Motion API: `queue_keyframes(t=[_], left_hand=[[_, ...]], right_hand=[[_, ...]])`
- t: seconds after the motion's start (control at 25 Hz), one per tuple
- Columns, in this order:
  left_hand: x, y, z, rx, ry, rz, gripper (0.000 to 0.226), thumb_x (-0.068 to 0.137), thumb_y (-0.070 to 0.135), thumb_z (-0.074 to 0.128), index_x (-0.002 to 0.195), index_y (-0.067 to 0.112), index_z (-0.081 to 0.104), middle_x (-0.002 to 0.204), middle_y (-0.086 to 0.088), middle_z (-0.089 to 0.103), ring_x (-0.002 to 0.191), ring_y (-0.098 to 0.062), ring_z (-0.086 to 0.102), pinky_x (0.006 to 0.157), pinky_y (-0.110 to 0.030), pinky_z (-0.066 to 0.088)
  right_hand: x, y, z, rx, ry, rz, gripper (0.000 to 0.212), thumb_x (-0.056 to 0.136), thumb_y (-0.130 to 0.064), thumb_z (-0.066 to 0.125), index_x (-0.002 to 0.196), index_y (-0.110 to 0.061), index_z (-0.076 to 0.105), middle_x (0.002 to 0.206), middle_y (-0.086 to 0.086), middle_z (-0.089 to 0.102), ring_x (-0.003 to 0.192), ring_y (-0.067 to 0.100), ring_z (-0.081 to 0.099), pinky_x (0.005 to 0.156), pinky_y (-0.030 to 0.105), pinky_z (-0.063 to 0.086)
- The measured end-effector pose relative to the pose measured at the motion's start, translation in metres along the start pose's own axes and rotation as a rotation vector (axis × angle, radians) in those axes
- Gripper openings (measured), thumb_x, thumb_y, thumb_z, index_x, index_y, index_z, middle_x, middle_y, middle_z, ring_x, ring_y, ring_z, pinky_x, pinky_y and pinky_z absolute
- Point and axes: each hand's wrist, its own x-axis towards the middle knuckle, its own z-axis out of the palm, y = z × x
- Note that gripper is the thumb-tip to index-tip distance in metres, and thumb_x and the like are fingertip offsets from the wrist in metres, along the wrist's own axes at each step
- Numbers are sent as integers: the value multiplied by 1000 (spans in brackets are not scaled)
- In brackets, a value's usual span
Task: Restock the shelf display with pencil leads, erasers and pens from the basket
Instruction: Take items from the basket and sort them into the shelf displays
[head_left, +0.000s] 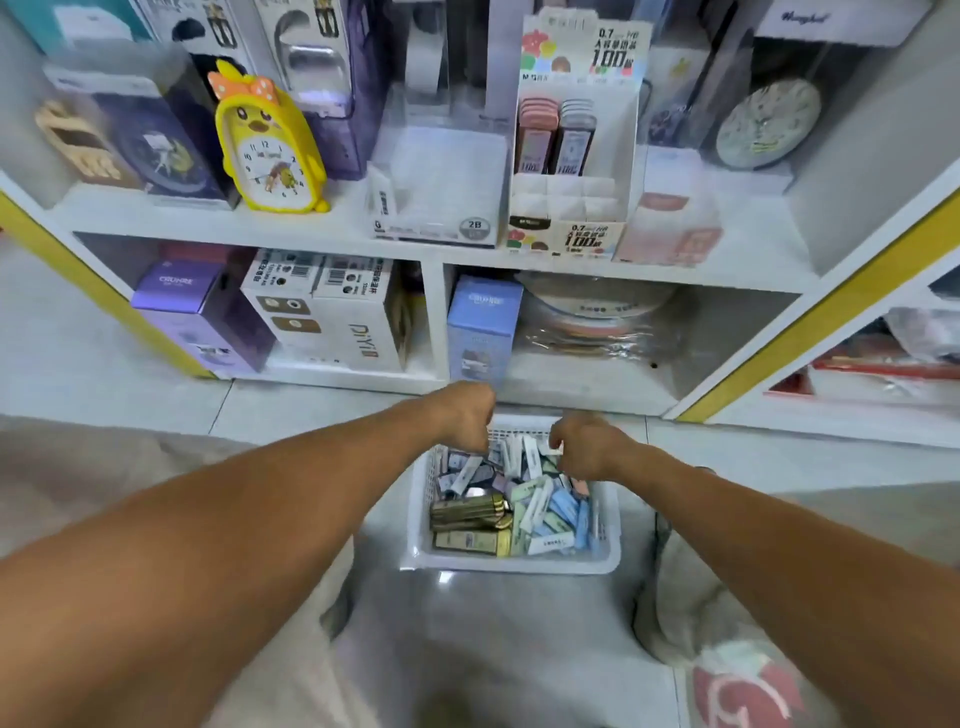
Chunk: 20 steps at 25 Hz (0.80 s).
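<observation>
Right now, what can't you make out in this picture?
- Head view: the fingers of the left hand and right hand curl under, so what they hold is hidden.
- Labels on the small packs in the basket are too small to read.
- The round clock is blurred behind clear plastic.

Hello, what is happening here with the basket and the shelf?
A person is reaching with both hands into a white basket on the floor in front of a shelf. The basket holds many small stationery packs, gold ones and pastel ones. The left hand and the right hand have curled fingers at the far end of the basket; what they hold cannot be seen clearly. On the shelf above, a pencil lead display box stands partly filled.
</observation>
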Motion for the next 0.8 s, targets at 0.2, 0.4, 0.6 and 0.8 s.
queue_keyframes(t=[0.2,0.4,0.6,0.8], left_hand=[[26,-14,91,68,-156,50,39,80,18,71,116,8,59,111,-14,62,100,-30,62,83,-36,54],[44,-28,151,126,-223,74,44,77,15,71,117,4,57,113,-15,64,98,-28,63,77,-35,54],[58,-26,190,76,-99,9,81,72,19,76,139,5,35,130,-18,45,119,-36,48,92,-44,48],[77,-36,191,131,-55,23,98,58,42,85,138,12,36,133,-11,45,124,-32,43,101,-48,42]], right_hand=[[17,16,78,159,-49,142,41,93,-16,58,132,-2,53,133,19,58,120,33,57,91,33,48],[26,11,132,147,115,95,56,93,-17,55,143,-4,36,145,20,39,131,37,42,106,43,42],[35,11,150,280,251,163,68,87,-32,65,143,-6,37,143,22,39,128,44,41,105,53,42],[42,4,156,371,309,195,60,83,-28,69,135,-7,46,130,22,45,113,42,50,96,49,44]])
